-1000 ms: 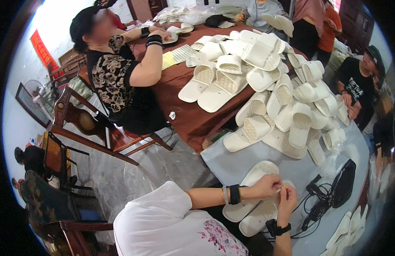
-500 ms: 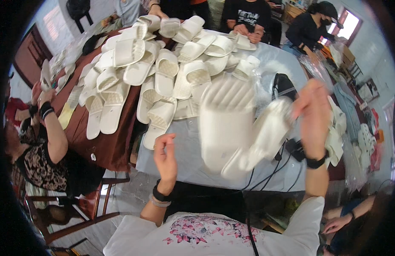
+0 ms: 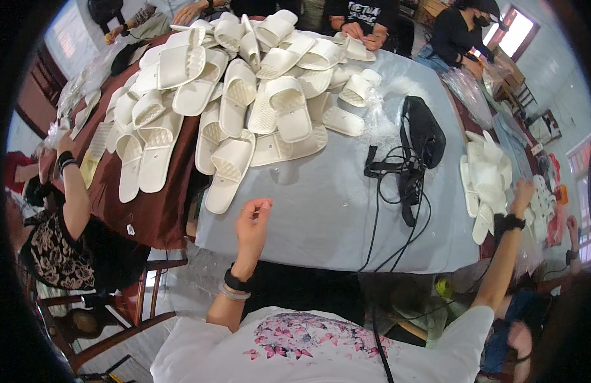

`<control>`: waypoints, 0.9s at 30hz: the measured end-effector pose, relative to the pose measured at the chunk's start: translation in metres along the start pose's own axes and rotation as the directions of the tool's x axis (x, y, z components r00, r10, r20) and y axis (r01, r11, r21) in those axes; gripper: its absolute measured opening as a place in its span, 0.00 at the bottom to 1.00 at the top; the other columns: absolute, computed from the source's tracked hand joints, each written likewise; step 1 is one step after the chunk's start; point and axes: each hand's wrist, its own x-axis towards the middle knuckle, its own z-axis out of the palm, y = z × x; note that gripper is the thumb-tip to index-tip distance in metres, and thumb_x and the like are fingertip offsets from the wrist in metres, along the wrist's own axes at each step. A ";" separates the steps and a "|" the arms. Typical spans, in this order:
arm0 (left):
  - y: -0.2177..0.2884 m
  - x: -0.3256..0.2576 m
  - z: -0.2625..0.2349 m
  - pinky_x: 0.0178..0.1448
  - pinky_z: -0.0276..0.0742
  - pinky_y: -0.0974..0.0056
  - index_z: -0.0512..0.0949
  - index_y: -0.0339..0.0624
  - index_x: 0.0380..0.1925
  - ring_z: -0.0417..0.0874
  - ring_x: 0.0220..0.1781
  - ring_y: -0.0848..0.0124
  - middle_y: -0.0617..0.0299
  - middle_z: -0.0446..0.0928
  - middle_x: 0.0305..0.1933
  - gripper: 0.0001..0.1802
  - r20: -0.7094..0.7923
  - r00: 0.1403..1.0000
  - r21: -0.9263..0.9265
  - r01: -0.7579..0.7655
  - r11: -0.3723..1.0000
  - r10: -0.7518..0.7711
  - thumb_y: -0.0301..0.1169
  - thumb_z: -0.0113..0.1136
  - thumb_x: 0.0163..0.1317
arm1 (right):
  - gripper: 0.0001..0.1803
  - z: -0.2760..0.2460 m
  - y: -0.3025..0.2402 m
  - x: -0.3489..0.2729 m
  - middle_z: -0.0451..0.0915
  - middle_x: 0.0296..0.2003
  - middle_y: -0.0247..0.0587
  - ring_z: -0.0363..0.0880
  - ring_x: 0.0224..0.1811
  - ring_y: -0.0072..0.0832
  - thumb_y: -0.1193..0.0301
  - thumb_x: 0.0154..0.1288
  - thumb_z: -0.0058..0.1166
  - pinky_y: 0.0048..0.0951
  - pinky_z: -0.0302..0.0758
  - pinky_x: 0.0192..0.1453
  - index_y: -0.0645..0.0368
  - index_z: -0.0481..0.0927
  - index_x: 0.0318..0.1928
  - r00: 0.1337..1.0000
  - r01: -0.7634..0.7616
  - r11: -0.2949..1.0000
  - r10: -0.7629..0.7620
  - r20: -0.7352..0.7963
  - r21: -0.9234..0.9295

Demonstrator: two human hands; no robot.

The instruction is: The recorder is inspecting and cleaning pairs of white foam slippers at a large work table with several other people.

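My left hand (image 3: 251, 225) hovers over the near edge of the grey-covered table, loosely curled with thumb and fingers apart and nothing in it. To its upper left lies a white slide slipper (image 3: 230, 171), the nearest of a large heap. My right hand (image 3: 523, 196) reaches far to the right, beside a small stack of white slippers (image 3: 487, 172). Its fingers point away from me and look apart, with no slipper seen in them. Another white slipper (image 3: 289, 108) rests sole down in the heap's front part.
A black pouch (image 3: 424, 137) with straps and black cables lies on the grey cover (image 3: 308, 217). Clear plastic wrap (image 3: 375, 118) is behind it. A brown cloth (image 3: 164, 217) covers the left side. Several people work around the table; a wooden chair (image 3: 123, 319) stands lower left.
The blurred slippers in front of my right hand have left the middle of the table. My right hand has moved right to the small stack, which looks bigger. My left hand has barely shifted.
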 end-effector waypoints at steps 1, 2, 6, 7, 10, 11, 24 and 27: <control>-0.001 0.001 0.002 0.42 0.67 0.71 0.75 0.39 0.34 0.73 0.37 0.76 0.64 0.75 0.35 0.08 -0.019 1.000 0.019 0.013 1.000 -0.012 0.31 0.51 0.60 | 0.21 0.018 -0.001 -0.019 0.76 0.33 0.42 0.74 0.35 0.24 0.65 0.58 0.51 0.24 0.70 0.39 0.67 0.70 0.47 0.995 0.097 0.995 -0.095 0.043 -0.030; -0.001 0.000 0.002 0.42 0.68 0.71 0.75 0.39 0.34 0.73 0.37 0.76 0.63 0.75 0.35 0.09 0.006 1.000 0.005 0.021 1.000 -0.021 0.32 0.51 0.60 | 0.18 0.035 -0.012 -0.041 0.76 0.32 0.40 0.74 0.34 0.23 0.66 0.58 0.51 0.23 0.70 0.38 0.66 0.72 0.45 0.955 0.252 0.968 -0.246 0.167 -0.015; 0.001 -0.004 0.003 0.43 0.67 0.72 0.75 0.39 0.34 0.73 0.37 0.77 0.65 0.76 0.34 0.08 0.028 0.999 0.028 0.038 0.999 -0.039 0.31 0.52 0.60 | 0.11 0.114 -0.106 -0.147 0.75 0.30 0.32 0.71 0.30 0.18 0.67 0.59 0.51 0.19 0.67 0.33 0.62 0.76 0.38 0.609 0.245 0.942 -0.333 0.720 0.228; 0.002 -0.006 0.003 0.43 0.67 0.74 0.75 0.38 0.34 0.73 0.37 0.79 0.66 0.76 0.34 0.08 0.040 0.999 0.011 0.025 1.000 -0.026 0.30 0.52 0.60 | 0.11 0.134 -0.130 -0.177 0.75 0.29 0.30 0.70 0.30 0.16 0.67 0.59 0.51 0.18 0.66 0.31 0.61 0.76 0.38 0.432 0.132 0.931 -0.363 0.826 0.340; 0.003 -0.013 -0.004 0.44 0.68 0.71 0.76 0.41 0.35 0.74 0.37 0.75 0.64 0.76 0.36 0.08 0.008 1.000 0.102 -0.013 0.995 0.013 0.31 0.52 0.59 | 0.15 0.191 -0.192 -0.259 0.75 0.30 0.31 0.70 0.28 0.16 0.66 0.59 0.50 0.17 0.64 0.28 0.61 0.73 0.44 0.135 -0.009 0.958 -0.282 0.950 0.286; 0.003 -0.015 -0.009 0.45 0.69 0.70 0.76 0.42 0.36 0.75 0.38 0.74 0.63 0.75 0.36 0.08 -0.008 0.997 0.117 -0.075 0.990 0.077 0.31 0.52 0.59 | 0.17 0.211 -0.207 -0.285 0.75 0.31 0.31 0.71 0.28 0.17 0.65 0.59 0.49 0.17 0.65 0.28 0.61 0.71 0.47 0.010 -0.082 0.934 -0.347 0.938 0.347; -0.008 -0.022 -0.090 0.44 0.70 0.65 0.75 0.42 0.41 0.75 0.41 0.65 0.57 0.74 0.39 0.11 -0.175 0.983 0.230 0.096 0.969 -0.056 0.31 0.50 0.59 | 0.18 0.383 -0.295 -0.334 0.74 0.35 0.38 0.71 0.34 0.23 0.66 0.56 0.50 0.23 0.68 0.37 0.67 0.71 0.44 0.145 0.121 0.828 -0.560 0.816 0.547; 0.004 -0.008 -0.077 0.46 0.70 0.64 0.71 0.39 0.45 0.74 0.43 0.64 0.54 0.73 0.42 0.15 -0.105 0.988 0.190 -0.088 0.978 0.109 0.33 0.51 0.59 | 0.23 0.312 -0.342 -0.301 0.71 0.44 0.40 0.69 0.43 0.23 0.71 0.57 0.46 0.22 0.66 0.46 0.67 0.64 0.54 0.149 -0.113 0.710 -0.679 0.718 0.695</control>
